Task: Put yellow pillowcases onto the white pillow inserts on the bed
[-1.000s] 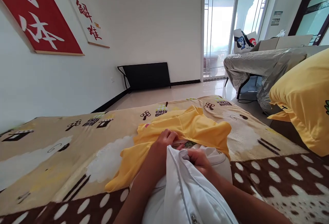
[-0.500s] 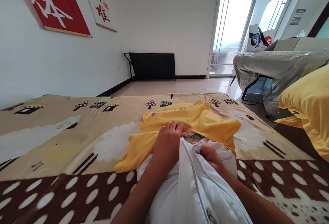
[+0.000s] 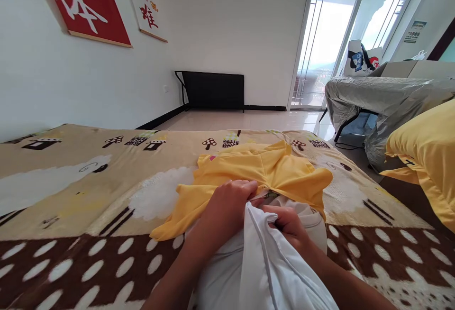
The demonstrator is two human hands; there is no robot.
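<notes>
A yellow pillowcase (image 3: 245,160) lies bunched over the far end of a white pillow (image 3: 263,258), its opening towards me. My left hand (image 3: 236,198) is closed, with curled fingers, at the near edge of the pillowcase. Close beside it, my right hand (image 3: 289,224) is closed on the white pillow's fabric, just under the opening. Between my forearms a raised fold of the white pillow stands up, with a seam running down it. The fingertips of both hands are partly hidden in the cloth.
A patterned blanket (image 3: 95,182) spreads under everything. To the right sits a yellow pillow (image 3: 426,144). Beyond it, a plastic-covered table (image 3: 377,89) holds a cardboard box (image 3: 408,69) and bags. A black folded frame (image 3: 215,91) leans against the far wall.
My left hand has moved slightly down towards me, and its wrist has turned. The pillowcase's near left corner has shifted a little left and nearer. The view has tilted slightly.
</notes>
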